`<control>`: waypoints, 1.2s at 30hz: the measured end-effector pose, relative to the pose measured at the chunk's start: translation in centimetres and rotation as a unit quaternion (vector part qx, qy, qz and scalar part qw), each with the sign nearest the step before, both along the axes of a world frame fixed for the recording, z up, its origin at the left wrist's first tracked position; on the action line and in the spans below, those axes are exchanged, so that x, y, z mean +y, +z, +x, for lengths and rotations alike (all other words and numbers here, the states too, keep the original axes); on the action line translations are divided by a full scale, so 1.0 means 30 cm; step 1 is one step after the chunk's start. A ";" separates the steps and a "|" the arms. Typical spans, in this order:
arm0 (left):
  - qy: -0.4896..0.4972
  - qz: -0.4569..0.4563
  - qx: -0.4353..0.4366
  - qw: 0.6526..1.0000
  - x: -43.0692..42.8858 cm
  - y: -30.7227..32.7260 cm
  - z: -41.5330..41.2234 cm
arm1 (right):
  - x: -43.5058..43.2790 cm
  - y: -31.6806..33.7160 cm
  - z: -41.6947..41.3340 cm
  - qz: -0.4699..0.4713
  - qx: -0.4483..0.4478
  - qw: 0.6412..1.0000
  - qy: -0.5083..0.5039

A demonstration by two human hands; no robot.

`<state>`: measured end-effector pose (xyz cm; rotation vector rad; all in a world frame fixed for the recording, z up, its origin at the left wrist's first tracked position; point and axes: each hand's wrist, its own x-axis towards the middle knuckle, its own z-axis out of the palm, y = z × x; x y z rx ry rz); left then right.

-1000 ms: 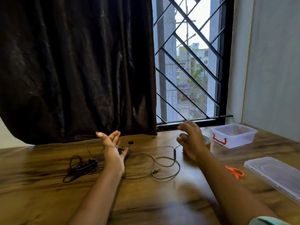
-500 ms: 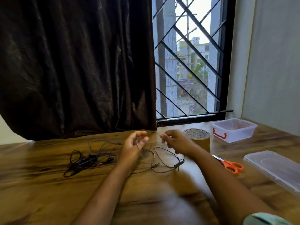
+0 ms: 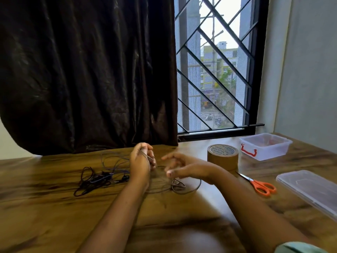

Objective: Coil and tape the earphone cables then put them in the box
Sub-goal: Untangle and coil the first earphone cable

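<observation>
Dark curtain (image 3: 87,70) hangs across the back of the room beside a barred window (image 3: 215,70); below them runs a wooden tabletop (image 3: 45,216). Well to the right of the fingers lies a clear lid (image 3: 310,187); beyond it, also far right of the fingers, sits the open box (image 3: 269,152) with red clasps, and no cable shows in it yet.

The left hand (image 3: 140,163) stands on edge, its fingers curled round a loop of the brown earphone cable (image 3: 175,184), one strand crossing the back of the hand; the right hand (image 3: 186,167) hovers just beside it, fingers apart and loosely bent, too blurred to tell whether they pinch a strand. Just right of those fingers stands the tape roll (image 3: 222,157); orange scissors (image 3: 262,186) lie nearer the person. Left of the left fingers a dark earphone cable (image 3: 98,179) lies tangled; the brown cable's slack loops rest under the right fingers.

Such cable is likely light, thin, limp and a little springy; turns would slip apart if released. It is best pinched across the gathered turns, not held by bud or plug.
</observation>
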<state>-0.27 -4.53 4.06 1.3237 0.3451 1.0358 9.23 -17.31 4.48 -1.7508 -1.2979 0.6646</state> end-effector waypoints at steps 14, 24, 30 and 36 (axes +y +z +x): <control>0.056 0.119 0.168 0.977 0.133 -0.010 -0.030 | -0.049 0.011 0.075 0.211 -0.171 0.946 -0.177; 0.057 0.300 0.128 0.944 0.083 -0.024 -0.042 | -0.066 0.020 0.056 0.213 -0.353 0.880 -0.235; -0.055 0.354 0.078 0.930 -0.064 -0.012 -0.016 | -0.029 0.031 -0.026 0.124 -0.469 0.857 -0.175; 0.085 0.258 0.080 0.959 -0.004 -0.003 -0.020 | -0.053 0.012 0.040 0.103 -0.446 0.861 -0.221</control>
